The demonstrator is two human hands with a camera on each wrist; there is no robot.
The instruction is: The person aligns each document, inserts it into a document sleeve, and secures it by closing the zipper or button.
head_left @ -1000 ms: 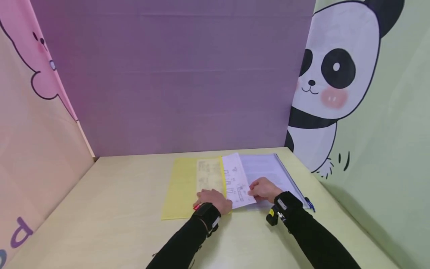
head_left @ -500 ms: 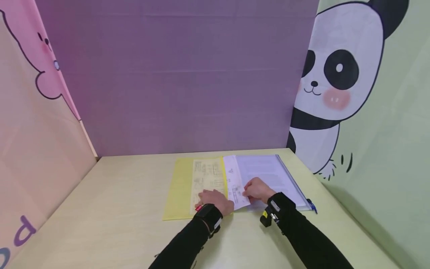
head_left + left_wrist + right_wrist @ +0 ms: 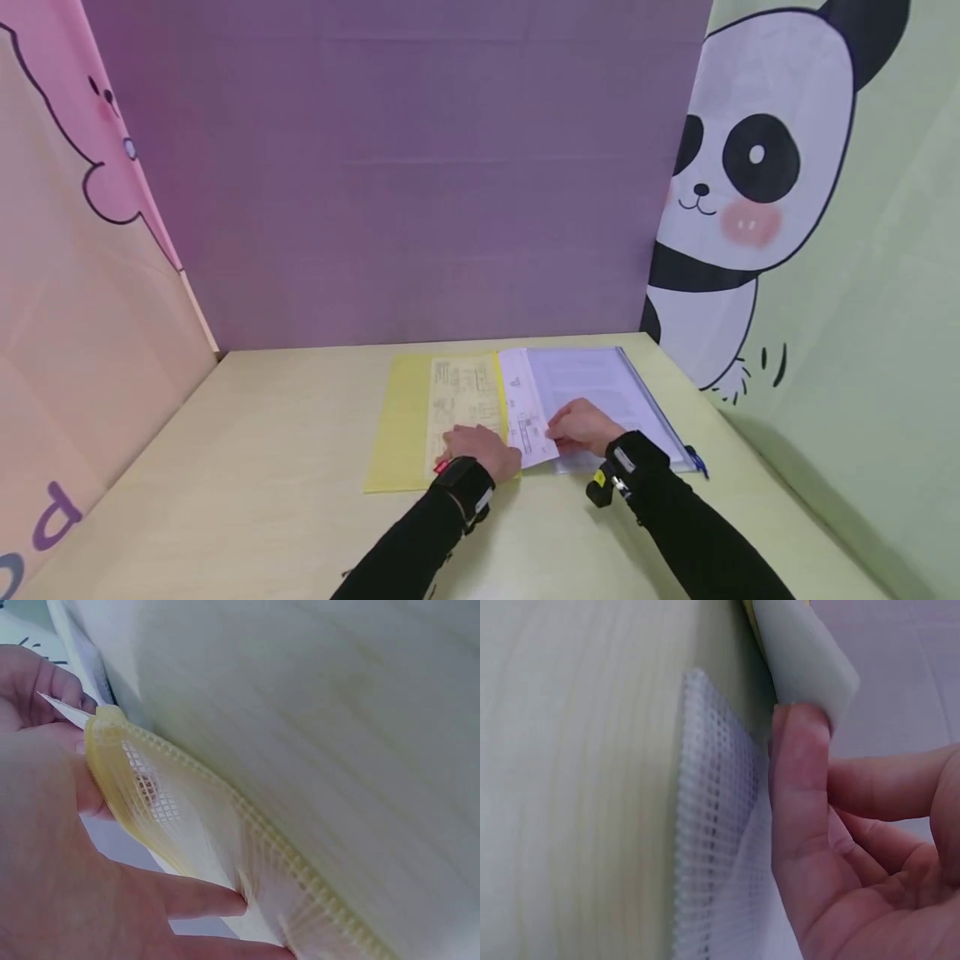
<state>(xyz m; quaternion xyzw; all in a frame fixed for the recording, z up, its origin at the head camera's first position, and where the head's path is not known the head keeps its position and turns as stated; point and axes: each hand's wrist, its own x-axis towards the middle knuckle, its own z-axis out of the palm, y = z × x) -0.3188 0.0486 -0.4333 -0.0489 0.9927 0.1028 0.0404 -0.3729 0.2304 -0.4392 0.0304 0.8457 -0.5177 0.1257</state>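
A yellow mesh zipper pouch lies flat on the table, its open side facing right. My left hand holds the pouch at its near right corner; in the left wrist view the fingers lie along the mesh beside the zipper. A white printed sheet is partly inside the pouch, its left part showing through the yellow mesh. My right hand pinches the sheet's near right corner between thumb and fingers. Under that hand lies a pale, whitish mesh pouch with a printed page inside.
The pale pouch has a dark blue zipper edge with a blue pull tab near the table's right side. A purple panel rises behind the table. Decorated walls stand at left and right.
My right hand has moved left, sliding the sheet deeper into the yellow pouch, mostly before the half-second mark. Since then little has moved. My left hand stays on the pouch.
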